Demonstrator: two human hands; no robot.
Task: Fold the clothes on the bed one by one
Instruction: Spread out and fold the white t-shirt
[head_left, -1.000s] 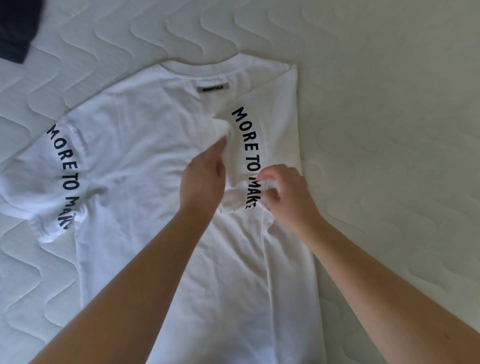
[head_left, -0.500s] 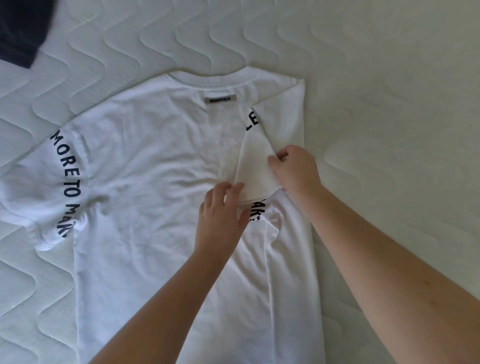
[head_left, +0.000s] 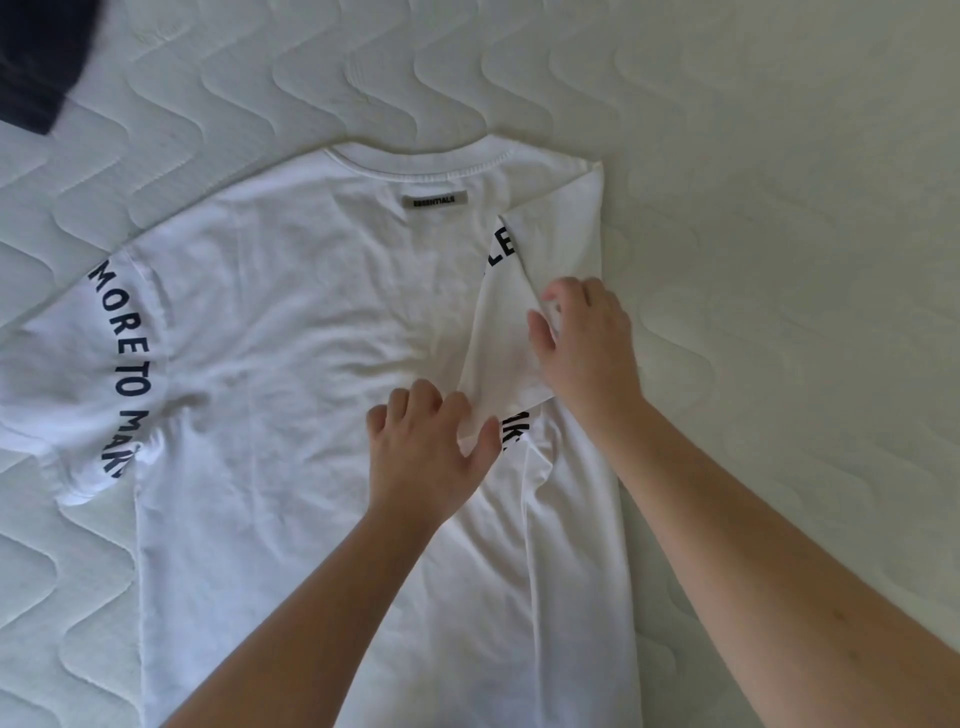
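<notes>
A white T-shirt (head_left: 291, 364) with black lettering lies spread flat on the bed, its grey neck label facing up. Its right side is folded inward. On top of that fold, the right sleeve (head_left: 506, 343) is doubled back and hides most of its lettering. My left hand (head_left: 431, 452) pinches the sleeve flap's lower corner between thumb and curled fingers. My right hand (head_left: 589, 343) pinches the flap's outer edge near the shirt's right fold line. The left sleeve (head_left: 78, 374) lies spread out at the far left.
A dark garment (head_left: 31, 62) lies at the top left corner of the bed. The white quilted mattress (head_left: 779, 260) stretches around the shirt to the right and above.
The right sleeve has been folded back outward, covering its lettering. My left hand dropped to the flap's lower corner, and my right hand moved up along its outer edge.
</notes>
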